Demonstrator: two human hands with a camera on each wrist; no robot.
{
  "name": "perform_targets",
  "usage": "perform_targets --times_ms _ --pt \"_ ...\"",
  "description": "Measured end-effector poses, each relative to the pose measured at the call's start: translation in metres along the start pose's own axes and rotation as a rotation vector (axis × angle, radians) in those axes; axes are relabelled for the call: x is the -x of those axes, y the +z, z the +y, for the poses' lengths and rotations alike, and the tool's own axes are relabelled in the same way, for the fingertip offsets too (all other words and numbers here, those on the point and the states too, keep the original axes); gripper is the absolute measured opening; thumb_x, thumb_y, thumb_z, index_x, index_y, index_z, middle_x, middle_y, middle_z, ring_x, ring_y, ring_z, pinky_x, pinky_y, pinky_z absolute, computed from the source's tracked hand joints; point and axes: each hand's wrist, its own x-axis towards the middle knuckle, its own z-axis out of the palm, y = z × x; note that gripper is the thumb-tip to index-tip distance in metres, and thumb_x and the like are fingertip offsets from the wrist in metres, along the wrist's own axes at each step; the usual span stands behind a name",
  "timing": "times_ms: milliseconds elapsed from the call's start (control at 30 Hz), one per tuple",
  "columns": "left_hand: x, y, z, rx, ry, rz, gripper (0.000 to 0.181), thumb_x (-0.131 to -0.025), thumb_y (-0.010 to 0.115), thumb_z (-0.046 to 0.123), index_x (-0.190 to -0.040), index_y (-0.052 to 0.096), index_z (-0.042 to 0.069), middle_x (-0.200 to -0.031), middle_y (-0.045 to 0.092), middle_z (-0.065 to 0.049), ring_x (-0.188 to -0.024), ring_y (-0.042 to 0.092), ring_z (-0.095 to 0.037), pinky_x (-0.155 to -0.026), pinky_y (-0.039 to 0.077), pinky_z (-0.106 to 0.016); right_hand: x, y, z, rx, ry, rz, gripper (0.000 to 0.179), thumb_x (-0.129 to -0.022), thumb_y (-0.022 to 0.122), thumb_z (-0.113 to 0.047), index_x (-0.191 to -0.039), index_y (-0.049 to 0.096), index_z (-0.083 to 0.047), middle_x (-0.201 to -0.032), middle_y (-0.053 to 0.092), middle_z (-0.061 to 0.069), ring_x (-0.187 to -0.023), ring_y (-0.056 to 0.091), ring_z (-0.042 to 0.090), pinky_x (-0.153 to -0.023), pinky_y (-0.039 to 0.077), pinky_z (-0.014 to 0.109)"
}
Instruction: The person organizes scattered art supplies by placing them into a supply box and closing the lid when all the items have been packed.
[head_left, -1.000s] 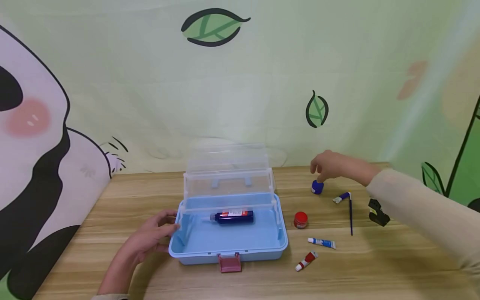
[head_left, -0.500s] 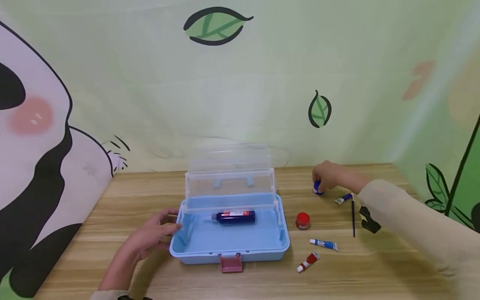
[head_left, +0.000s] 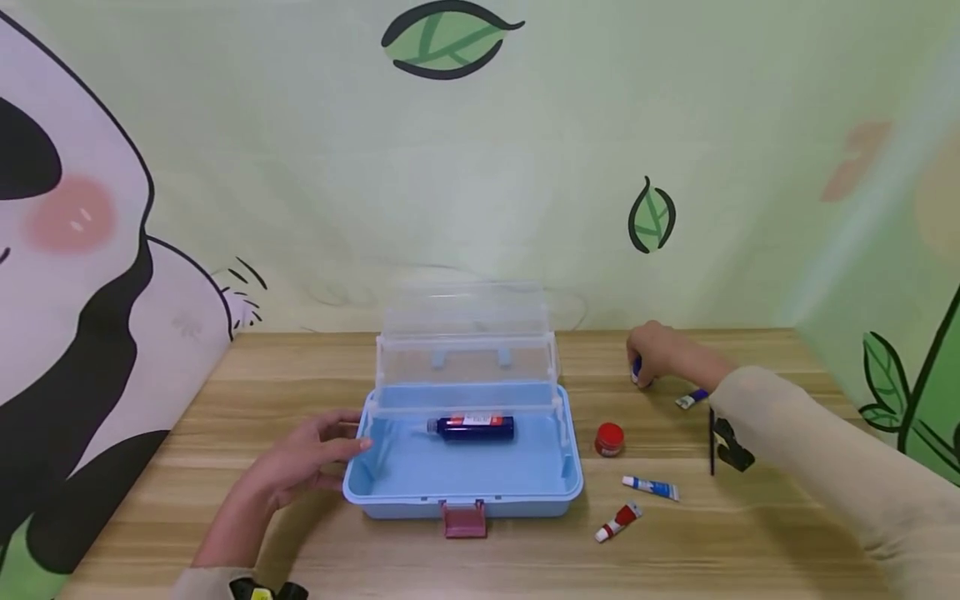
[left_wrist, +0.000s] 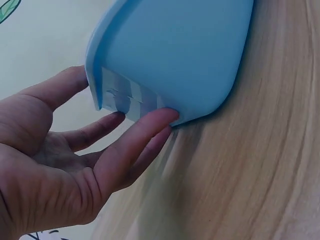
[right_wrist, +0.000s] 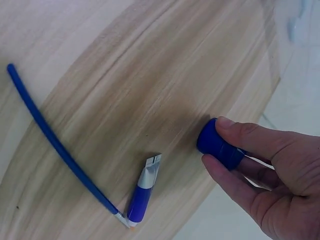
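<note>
My right hand [head_left: 657, 348] pinches a small blue paint jar [right_wrist: 214, 142] between thumb and fingers, at the back right of the table. A blue storage box [head_left: 465, 479] stands in the middle, its clear lid [head_left: 465, 308] raised at the back. Inside lies a dark blue bottle [head_left: 476, 427] on its side. At the box's left end, my left hand [head_left: 303, 458] rests spread fingers and thumb against the wall and rim. Near the right hand, a purple paint tube [right_wrist: 141, 197] lies by the tip of a blue paintbrush [right_wrist: 62, 150].
Right of the box stands a red paint jar [head_left: 609, 439]. In front of it lie a blue-and-white paint tube [head_left: 651, 487] and a red paint tube [head_left: 618, 522]. A pink latch [head_left: 464, 520] hangs open on the box front. Behind the table is a printed cloth [head_left: 337, 167].
My right hand has come down onto the blue paint jar and taken it between thumb and fingers. The left hand stays at the box. The head view has shifted slightly.
</note>
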Motion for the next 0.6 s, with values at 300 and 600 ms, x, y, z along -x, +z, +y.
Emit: perform_targets --times_ms 300,600 --pt "0.0013 0.0008 -0.0021 0.056 0.01 -0.009 0.071 -0.098 0.069 0.022 -0.154 0.031 0.0 -0.153 0.034 -0.03 -0.115 0.059 -0.031 -0.085 0.06 -0.051 0.0014 -0.0022 0.0001 -0.028 0.005 0.009 0.016 -0.075 0.086 -0.004 -0.082 0.072 -0.002 -0.078 0.065 0.004 -0.071 0.059 0.018 -0.062 0.053 0.029" --pt "0.001 0.0 -0.004 0.031 0.025 -0.016 0.071 -0.097 0.07 0.023 -0.153 0.032 0.0 -0.152 0.036 -0.032 -0.115 0.06 -0.031 -0.083 0.061 -0.051 -0.002 0.0057 0.0044 -0.03 0.013 0.017 0.014 -0.072 0.083 -0.001 -0.078 0.071 -0.004 -0.075 0.064 0.002 -0.068 0.056 0.017 -0.059 0.05 0.027"
